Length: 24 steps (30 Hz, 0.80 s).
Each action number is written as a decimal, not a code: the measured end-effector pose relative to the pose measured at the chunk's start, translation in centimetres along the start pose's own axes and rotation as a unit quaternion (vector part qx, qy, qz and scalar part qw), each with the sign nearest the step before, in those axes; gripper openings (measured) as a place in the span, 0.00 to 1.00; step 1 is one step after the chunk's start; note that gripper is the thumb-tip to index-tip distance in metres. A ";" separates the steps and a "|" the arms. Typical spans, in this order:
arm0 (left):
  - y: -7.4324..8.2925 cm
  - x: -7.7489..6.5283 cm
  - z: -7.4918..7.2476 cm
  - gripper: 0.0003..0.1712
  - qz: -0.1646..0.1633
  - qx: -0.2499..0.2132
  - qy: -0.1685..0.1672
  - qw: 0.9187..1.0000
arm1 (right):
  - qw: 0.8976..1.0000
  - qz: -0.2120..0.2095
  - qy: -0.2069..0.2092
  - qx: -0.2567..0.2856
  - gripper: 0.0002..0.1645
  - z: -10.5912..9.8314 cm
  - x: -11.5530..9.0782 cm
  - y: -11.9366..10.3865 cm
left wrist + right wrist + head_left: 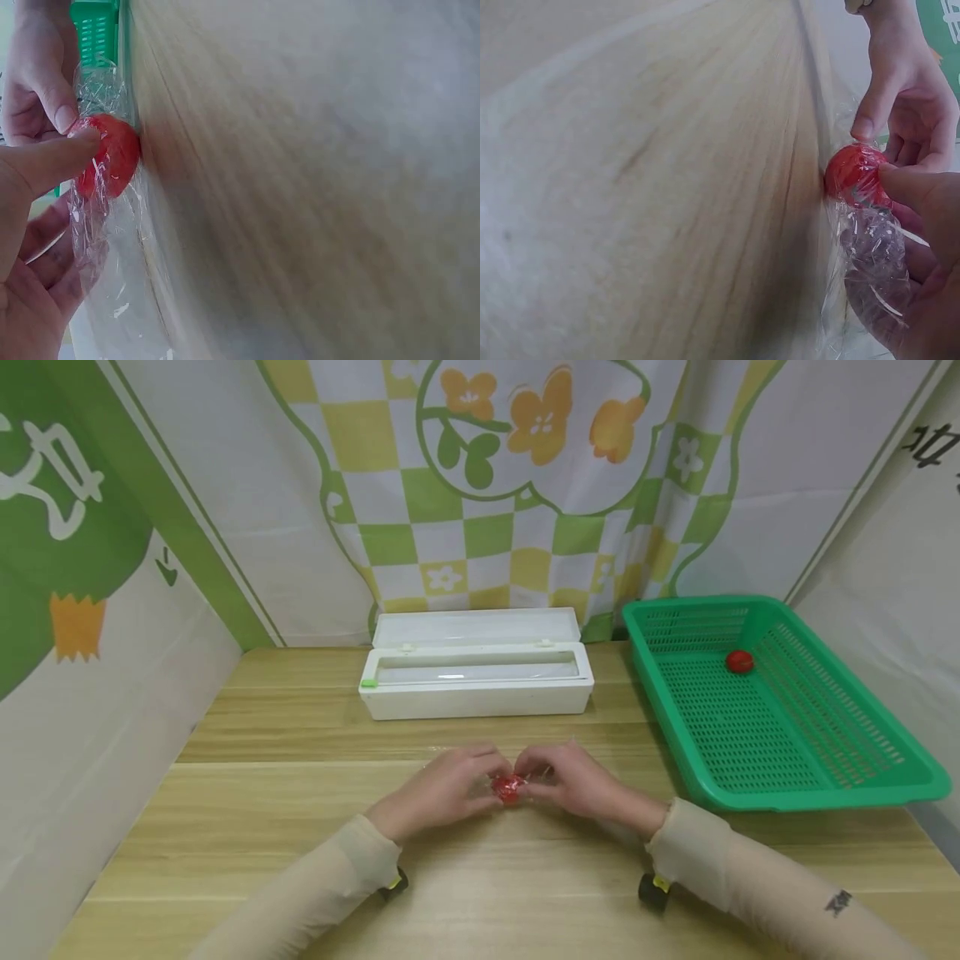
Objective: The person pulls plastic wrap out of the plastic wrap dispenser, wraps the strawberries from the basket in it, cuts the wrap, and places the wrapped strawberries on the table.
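A red tomato (508,789) lies on the wooden table between the two hands, partly covered by clear cling film. My left hand (446,785) holds it from the left; in the left wrist view the thumb presses on the tomato (118,154) while the fingers curl behind crumpled film (90,225). From the other side my right hand (573,781) holds the same bundle. Its thumb touches the tomato (851,176) in the right wrist view, and bunched film (877,247) sits against its fingers. The tomato's underside is hidden.
A white cling film dispenser box (480,700) stands behind the hands with its lid raised and a roll inside. At the right is a green plastic basket (660,710) holding another red tomato (739,662). Printed curtains (360,435) close off the back and sides.
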<state>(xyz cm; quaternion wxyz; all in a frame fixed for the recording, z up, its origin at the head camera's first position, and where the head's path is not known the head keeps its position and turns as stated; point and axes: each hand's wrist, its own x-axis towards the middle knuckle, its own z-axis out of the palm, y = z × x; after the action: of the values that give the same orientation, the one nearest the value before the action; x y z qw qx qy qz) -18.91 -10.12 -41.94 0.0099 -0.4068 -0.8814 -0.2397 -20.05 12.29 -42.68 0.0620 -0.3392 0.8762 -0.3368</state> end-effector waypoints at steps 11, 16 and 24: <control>-0.4 0.4 0.2 0.13 -0.029 0.004 0.003 1.000 | 0.997 -0.012 0.041 -0.059 0.13 -0.1 0.2 0.0; -0.6 0.5 0.3 0.13 -0.034 0.014 0.005 0.999 | 0.997 -0.026 0.044 -0.064 0.15 0.1 0.2 0.3; -0.6 0.7 0.5 0.10 -0.024 0.050 0.050 0.997 | 0.997 -0.008 0.048 -0.059 0.13 0.4 0.5 0.4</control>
<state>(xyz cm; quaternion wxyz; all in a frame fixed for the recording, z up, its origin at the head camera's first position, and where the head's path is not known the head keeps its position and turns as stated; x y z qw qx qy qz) -19.73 -9.70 -42.43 0.0688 -0.3725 -0.9001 -0.2152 -20.50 11.96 -43.23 -0.0027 -0.3331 0.8936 -0.3010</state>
